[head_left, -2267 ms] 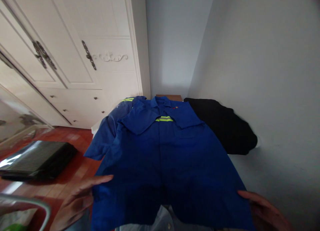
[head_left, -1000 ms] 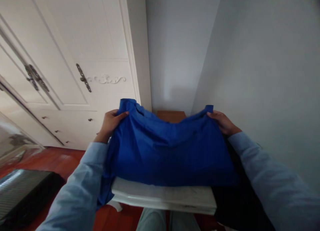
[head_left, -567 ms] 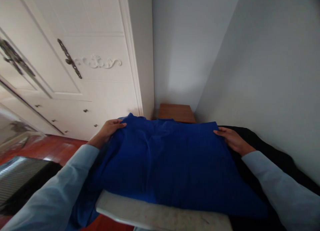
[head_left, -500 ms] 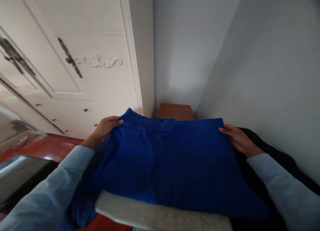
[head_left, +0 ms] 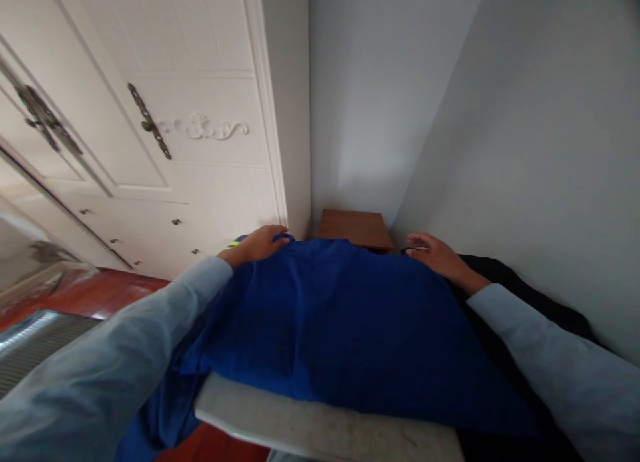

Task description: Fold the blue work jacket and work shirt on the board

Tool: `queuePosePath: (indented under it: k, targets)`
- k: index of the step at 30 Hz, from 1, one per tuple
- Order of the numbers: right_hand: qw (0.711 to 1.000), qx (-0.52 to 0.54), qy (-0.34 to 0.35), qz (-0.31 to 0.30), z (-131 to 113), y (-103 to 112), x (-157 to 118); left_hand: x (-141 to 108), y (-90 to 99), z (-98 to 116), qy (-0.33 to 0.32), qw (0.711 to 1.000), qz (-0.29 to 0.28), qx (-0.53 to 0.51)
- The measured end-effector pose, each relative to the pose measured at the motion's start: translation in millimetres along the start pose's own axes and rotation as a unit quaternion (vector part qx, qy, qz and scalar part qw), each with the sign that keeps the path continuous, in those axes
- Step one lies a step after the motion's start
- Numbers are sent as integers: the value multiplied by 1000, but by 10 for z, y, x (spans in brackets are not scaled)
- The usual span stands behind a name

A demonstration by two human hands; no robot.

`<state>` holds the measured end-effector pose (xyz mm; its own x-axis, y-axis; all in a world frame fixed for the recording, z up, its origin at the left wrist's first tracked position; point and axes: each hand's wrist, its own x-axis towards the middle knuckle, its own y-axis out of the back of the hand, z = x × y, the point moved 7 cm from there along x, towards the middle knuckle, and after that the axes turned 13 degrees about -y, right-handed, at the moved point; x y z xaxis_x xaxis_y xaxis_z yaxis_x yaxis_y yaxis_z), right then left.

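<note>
A blue garment (head_left: 350,329) lies draped over a pale padded board (head_left: 320,419), which looks like an ironing board, and hangs down past its left side. At the garment's far left edge, my left hand (head_left: 260,243) pinches a fold of blue fabric between thumb and fingers. A yellow-green strip (head_left: 234,245) shows beside that wrist. My right hand (head_left: 435,257) is at the far right edge, its thumb and fingers apart. Something thin and dark shows by its fingertips, too small to name.
To the left stands a white wardrobe (head_left: 215,182) with dark metal handles. A brown wooden box-like piece (head_left: 356,229) sits in the wall corner. Black cloth (head_left: 530,289) lies along the right wall (head_left: 545,149). A ribbed dark object (head_left: 45,349) is on the reddish floor (head_left: 130,292).
Both hands have moved inward. My right hand has let go of the garment's corner, and the far edge has dropped from its stretched, straight line into a rounded drape.
</note>
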<state>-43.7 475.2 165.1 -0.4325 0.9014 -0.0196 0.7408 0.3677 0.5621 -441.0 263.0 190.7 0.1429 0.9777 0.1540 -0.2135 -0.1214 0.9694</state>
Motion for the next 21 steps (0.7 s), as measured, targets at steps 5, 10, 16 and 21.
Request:
queuePosePath:
  k: [5,10,16,21]
  targets:
    - [976,-122,89,-155,-423,-765,120,409,-408,120,-73,992,-99,-1]
    - [950,-201,92,-219,-242,-1026,252,431,-532,9,-85,992,-91,-6]
    - [950,-227,102,-191,-106,-901,284,396,-254,71,-91,987,-59,-117]
    - [946,-214,91,-227,-165,-851,250,383,-65,198,-93,988,-47,-116]
